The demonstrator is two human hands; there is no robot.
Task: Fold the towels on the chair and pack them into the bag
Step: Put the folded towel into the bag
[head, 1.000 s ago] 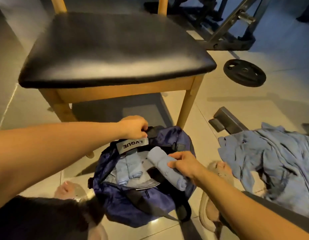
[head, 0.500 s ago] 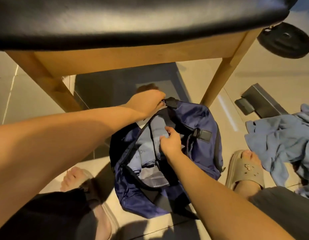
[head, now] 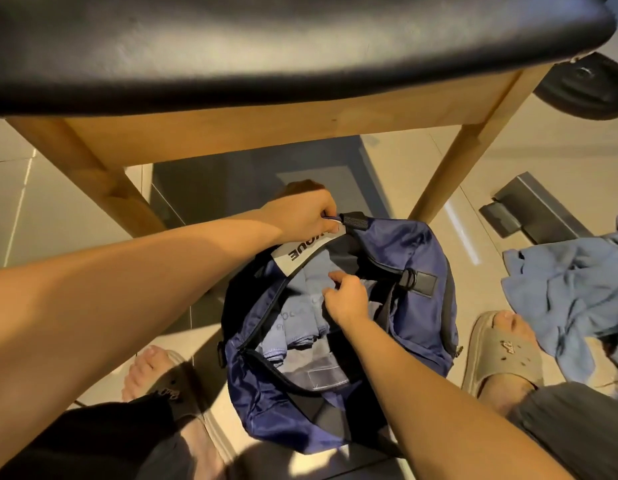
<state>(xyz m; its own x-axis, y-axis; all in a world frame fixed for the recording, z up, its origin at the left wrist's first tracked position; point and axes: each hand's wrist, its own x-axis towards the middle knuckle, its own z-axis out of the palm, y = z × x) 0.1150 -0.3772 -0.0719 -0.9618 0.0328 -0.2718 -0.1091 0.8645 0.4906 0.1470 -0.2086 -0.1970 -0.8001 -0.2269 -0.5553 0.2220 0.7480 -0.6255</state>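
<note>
Pale tiled floor (head: 529, 157), warm light, view looking down from close up. The chair (head: 266, 133) fills the top of the frame: black padded seat, wooden rail and two front legs, nothing visible on the part of the seat in view.

The navy bag (head: 422, 258) lies on the floor in front of the chair, between the person's feet. Its long axis runs near to far, with the far end tipped slightly right and reaching between the chair legs. The zip mouth is open and faces up, running the same way as the bag. A white label (head: 300, 251) with black letters, partly hidden, sits at the far end.

The left hand (head: 307, 213) is at the far end of the bag, fingers curled tight around the strap or rim just above the label. The right hand (head: 347, 296) is inside the mouth, fingers curled and pinching a blue towel (head: 316, 271). That towel lies lengthwise along the bag, far end tucked under the label. More folded towels (head: 293, 323) lie just beside it on the left, also inside and also lengthwise.

Crumpled towels (head: 570, 289), same blue, are heaped unfolded on the floor to the right, apart from the bag. Both feet are in tan slides (head: 501, 351), one on each side of the bag. A black weight plate (head: 591, 91) lies flat behind the right chair leg. A dark metal bracket (head: 532, 209) lies on the floor far right, just beyond the heap.
</note>
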